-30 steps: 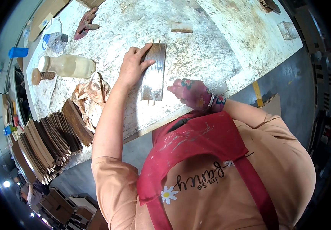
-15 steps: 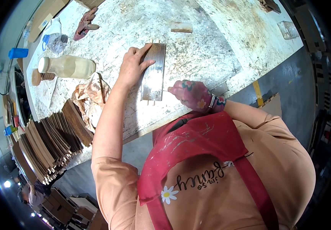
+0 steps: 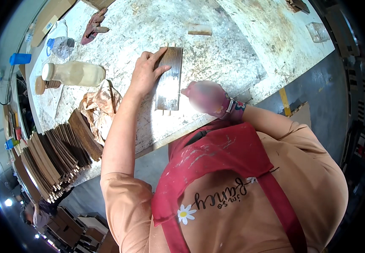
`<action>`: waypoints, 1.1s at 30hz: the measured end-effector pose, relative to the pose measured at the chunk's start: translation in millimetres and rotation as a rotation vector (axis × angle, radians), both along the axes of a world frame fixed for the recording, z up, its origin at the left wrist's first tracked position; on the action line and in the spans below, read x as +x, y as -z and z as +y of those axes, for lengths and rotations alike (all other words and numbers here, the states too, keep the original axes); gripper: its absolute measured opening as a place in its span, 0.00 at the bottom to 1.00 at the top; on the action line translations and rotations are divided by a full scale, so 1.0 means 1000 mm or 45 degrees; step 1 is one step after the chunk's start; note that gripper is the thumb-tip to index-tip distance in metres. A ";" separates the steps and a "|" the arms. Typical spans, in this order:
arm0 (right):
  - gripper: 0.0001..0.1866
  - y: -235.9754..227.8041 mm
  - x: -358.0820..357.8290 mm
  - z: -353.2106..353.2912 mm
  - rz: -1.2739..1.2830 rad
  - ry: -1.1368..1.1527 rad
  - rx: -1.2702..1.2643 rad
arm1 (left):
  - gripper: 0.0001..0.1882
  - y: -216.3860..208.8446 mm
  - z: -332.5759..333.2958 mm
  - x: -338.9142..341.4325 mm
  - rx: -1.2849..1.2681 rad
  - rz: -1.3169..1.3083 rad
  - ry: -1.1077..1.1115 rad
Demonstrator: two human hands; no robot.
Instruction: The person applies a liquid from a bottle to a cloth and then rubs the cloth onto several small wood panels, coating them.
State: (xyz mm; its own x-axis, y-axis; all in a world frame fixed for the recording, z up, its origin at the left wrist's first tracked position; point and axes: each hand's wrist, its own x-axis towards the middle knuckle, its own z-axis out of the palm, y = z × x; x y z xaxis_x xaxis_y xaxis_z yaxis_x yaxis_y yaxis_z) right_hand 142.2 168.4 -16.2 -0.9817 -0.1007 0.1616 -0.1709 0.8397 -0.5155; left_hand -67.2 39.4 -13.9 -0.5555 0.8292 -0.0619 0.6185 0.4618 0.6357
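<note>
Your left hand (image 3: 146,72) has its thumb and finger spread on the brown board (image 3: 168,89), flat on the tabletop (image 3: 229,55). Your gloved right hand (image 3: 206,98) is near its right edge, blurry; I cannot tell if it pinches anything.

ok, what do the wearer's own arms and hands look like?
Short orange-tan sleeves, bare forearms. Left hand: no glove. Right hand: pinkish-purple glove, flower markings near the wrist, and a thin pale band there. The glove's middle is blurred.
</note>
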 end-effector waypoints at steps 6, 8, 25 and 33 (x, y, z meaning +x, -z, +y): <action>0.15 0.003 0.012 -0.013 -0.107 -0.108 0.109 | 0.31 -0.002 0.000 0.001 -0.013 -0.001 0.001; 0.17 0.003 0.004 -0.006 -0.069 -0.065 0.156 | 0.31 -0.003 0.000 0.001 -0.021 -0.009 0.002; 0.12 -0.002 0.008 0.004 -0.060 -0.112 0.089 | 0.31 -0.003 0.000 0.000 -0.040 -0.003 0.015; 0.13 0.006 0.009 0.002 0.035 -0.043 0.042 | 0.31 -0.002 0.000 0.001 -0.038 0.005 0.011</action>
State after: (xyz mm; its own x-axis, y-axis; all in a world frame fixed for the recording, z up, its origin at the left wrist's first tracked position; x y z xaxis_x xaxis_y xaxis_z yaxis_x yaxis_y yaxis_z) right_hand 151.4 170.6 -22.6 -0.9730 -0.1392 0.1844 -0.2129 0.8499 -0.4821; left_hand -66.6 39.7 -12.4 -0.5485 0.8319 -0.0841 0.6254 0.4749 0.6191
